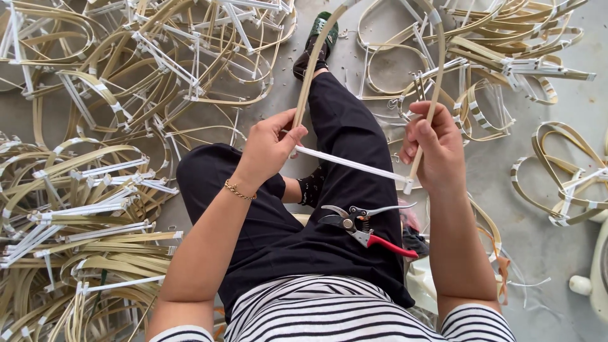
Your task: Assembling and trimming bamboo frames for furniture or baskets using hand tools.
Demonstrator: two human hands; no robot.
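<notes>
Your left hand (269, 149) and right hand (432, 147) each pinch a leg of the bent cane hoop (437, 63); the white strip (351, 163) runs crosswise between them.

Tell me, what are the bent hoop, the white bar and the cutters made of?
Hoop: probably bamboo or rattan strip, pale tan, matte, bent smoothly. White bar: looks like plastic, even white; could be painted. Cutters: shiny grey metal blades, one red handle, likely plastic-coated. Left hand and right hand grip the hoop.
</notes>
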